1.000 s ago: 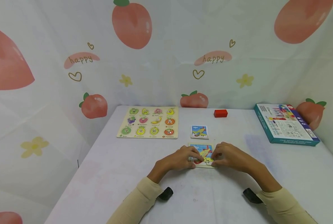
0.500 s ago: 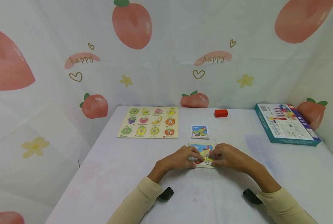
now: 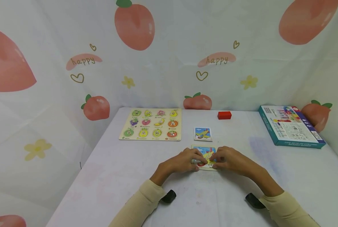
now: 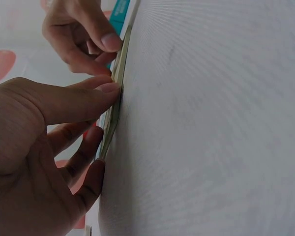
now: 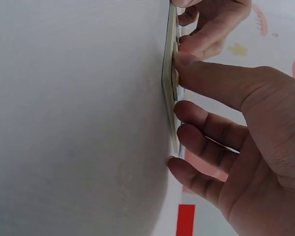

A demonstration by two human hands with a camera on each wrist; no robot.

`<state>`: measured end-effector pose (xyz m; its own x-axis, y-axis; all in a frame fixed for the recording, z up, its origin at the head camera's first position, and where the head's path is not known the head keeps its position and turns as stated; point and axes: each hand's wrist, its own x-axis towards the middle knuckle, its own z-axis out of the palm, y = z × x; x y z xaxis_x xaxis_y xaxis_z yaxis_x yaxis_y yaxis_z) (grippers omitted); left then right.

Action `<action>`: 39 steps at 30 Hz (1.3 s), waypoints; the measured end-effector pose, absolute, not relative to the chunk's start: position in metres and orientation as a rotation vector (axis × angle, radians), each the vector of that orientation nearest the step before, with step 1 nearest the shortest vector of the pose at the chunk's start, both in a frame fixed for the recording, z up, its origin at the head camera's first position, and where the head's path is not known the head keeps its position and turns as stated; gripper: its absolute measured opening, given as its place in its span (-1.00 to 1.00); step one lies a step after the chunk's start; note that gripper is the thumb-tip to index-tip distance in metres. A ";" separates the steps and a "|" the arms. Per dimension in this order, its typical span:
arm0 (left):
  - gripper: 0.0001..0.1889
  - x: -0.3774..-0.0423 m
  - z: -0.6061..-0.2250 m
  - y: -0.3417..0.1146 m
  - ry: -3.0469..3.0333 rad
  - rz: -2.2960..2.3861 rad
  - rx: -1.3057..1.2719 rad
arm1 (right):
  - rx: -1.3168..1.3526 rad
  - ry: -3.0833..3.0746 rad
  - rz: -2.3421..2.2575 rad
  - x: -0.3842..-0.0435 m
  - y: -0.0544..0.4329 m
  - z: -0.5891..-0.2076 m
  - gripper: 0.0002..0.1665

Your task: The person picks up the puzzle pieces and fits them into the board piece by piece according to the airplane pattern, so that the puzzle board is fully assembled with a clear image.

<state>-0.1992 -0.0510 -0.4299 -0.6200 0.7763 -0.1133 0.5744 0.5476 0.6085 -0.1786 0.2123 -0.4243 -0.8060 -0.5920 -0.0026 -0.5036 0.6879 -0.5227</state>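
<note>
A small jigsaw puzzle board [image 3: 203, 149] with a yellow airplane on blue sky lies on the table between my two hands. My left hand [image 3: 183, 160] grips its left side, with the thumb along the near edge and a finger pressing on the picture. At the lower right, my right hand [image 3: 233, 161] pinches a puzzle piece [image 5: 175, 93] between thumb and fingers. That piece looks slightly raised above the board in the right wrist view. Fingers cover much of the picture. Just behind the board lies a matching airplane picture card [image 3: 202, 134].
A wooden fruit puzzle board [image 3: 151, 124] lies at the back left of the white-covered table [image 3: 197, 201]. Near the back edge sits a red block [image 3: 224, 115]. A flat teal box [image 3: 291, 126] lies at the back right, before a peach-printed curtain [image 3: 169, 63].
My right hand has shifted slightly left and nearer, bringing the puzzle piece closer in against its neighbours. My left hand has stayed in place on the board.
</note>
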 end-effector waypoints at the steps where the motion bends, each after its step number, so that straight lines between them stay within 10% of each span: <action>1: -0.61 -0.199 -0.430 -0.051 2.418 0.753 1.104 | -0.894 2.727 -0.769 -0.179 0.212 -0.424 -0.76; 39: -0.44 -0.177 -0.424 -0.037 2.587 0.268 1.117 | -0.575 2.794 -0.830 -0.176 0.236 -0.430 -0.69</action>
<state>-0.1768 -0.0370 -0.4245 -0.6480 0.7332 -0.2063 0.6753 0.6783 0.2897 -0.1763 0.2361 -0.4300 -0.9112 -0.4086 -0.0526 -0.3137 0.7710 -0.5543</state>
